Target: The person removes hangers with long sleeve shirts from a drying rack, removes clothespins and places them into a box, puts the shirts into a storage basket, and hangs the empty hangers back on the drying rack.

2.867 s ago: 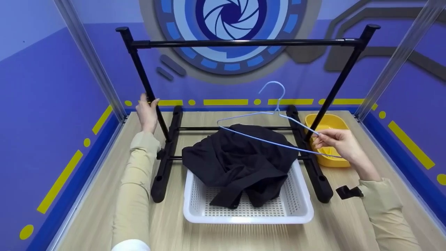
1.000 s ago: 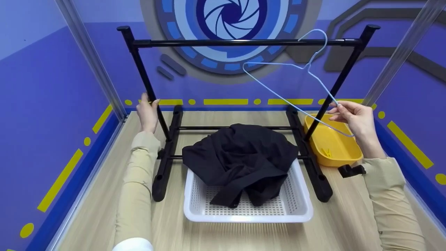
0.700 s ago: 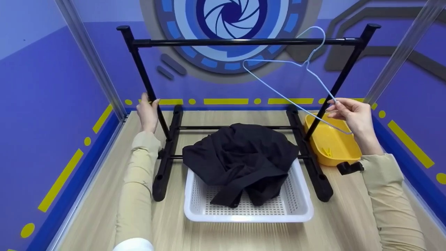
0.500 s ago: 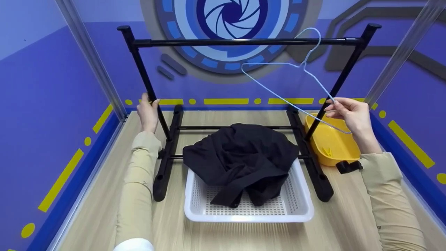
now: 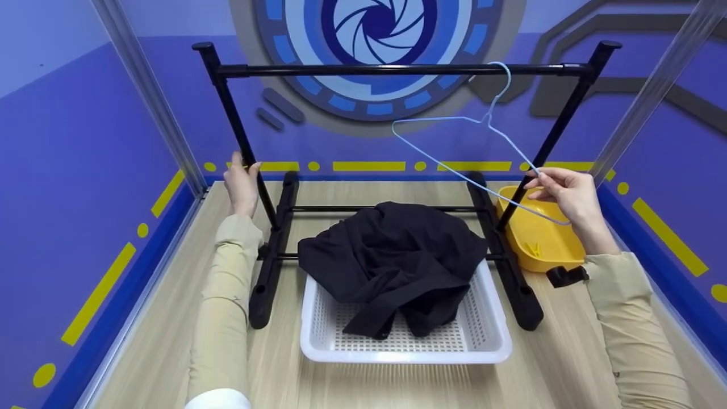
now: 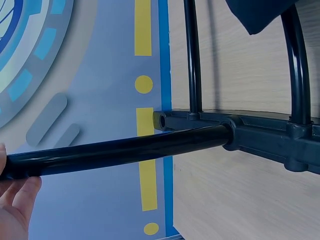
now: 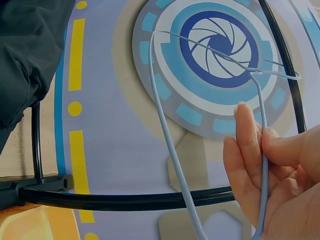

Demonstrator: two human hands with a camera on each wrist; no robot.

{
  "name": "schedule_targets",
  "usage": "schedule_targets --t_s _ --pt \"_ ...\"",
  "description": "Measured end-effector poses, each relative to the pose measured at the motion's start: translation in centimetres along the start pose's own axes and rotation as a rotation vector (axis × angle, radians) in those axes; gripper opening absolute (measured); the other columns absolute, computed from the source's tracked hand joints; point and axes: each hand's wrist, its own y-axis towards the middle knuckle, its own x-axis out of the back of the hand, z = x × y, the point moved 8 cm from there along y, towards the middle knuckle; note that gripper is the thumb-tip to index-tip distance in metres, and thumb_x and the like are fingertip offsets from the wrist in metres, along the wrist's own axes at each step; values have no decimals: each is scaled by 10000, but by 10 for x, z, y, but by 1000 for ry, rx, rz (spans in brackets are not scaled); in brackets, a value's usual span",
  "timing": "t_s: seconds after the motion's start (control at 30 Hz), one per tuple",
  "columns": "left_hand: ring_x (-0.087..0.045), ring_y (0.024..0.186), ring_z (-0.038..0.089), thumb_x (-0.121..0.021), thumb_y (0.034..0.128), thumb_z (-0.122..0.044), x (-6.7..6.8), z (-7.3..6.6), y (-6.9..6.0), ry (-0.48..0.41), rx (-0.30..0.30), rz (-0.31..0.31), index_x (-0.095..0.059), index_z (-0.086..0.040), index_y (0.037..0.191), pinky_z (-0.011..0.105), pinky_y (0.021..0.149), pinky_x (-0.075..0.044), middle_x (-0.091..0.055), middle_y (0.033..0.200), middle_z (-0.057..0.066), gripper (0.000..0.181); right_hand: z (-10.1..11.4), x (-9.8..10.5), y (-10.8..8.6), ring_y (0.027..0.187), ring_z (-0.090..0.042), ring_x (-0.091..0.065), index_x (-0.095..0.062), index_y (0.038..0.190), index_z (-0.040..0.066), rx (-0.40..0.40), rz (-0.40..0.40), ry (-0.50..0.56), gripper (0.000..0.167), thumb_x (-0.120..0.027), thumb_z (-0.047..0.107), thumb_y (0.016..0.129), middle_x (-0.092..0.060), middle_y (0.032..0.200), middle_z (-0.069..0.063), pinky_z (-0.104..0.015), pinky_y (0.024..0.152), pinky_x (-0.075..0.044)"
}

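A light blue wire hanger (image 5: 434, 119) has its hook over the top bar of the black rack (image 5: 363, 70), near the right end. My right hand (image 5: 571, 196) pinches the hanger's right shoulder between thumb and fingers, also seen in the right wrist view, where the hand (image 7: 272, 170) grips the blue wire (image 7: 172, 150). On the rack's left post my left hand (image 5: 241, 184) rests with its fingers round the tube; the left wrist view shows the fingertips (image 6: 22, 195) against the black post (image 6: 120, 151). Black cloth (image 5: 397, 261) lies crumpled below the bar.
The cloth lies in a white perforated basket (image 5: 406, 357) at the front of the rack. Right of the rack's right foot (image 5: 519, 295) stands a yellow tray (image 5: 554, 264) holding a yellow clip (image 5: 533, 249). Blue walls enclose the wooden tabletop (image 5: 272, 363).
The right hand carried the hanger up and rightward from above the cloth, then lowered it slightly, so its hook sits lower at the top bar. The left hand has stayed at the post.
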Motion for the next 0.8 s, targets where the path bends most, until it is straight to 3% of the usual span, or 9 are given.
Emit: schedule_targets --t_s 0.37,0.8 --pt "-581 851 296 -545 914 -211 -2 2 1 -7 17 27 -513 -34 1111 391 713 -440 -603 1029 166 267 -2 0 -1 646 -165 -635 -520 1155 -145 -12 -19 -57 371 -512 137 914 -669 827 -75 -243 627 -495" --pt "-585 848 309 -574 900 -206 1 2 -1 18 6 1 -528 -29 1092 407 707 -441 -611 1015 151 265 5 1 -5 718 -127 -637 -518 1158 -133 21 -30 -131 371 -538 137 904 -665 868 -59 -243 618 -496"
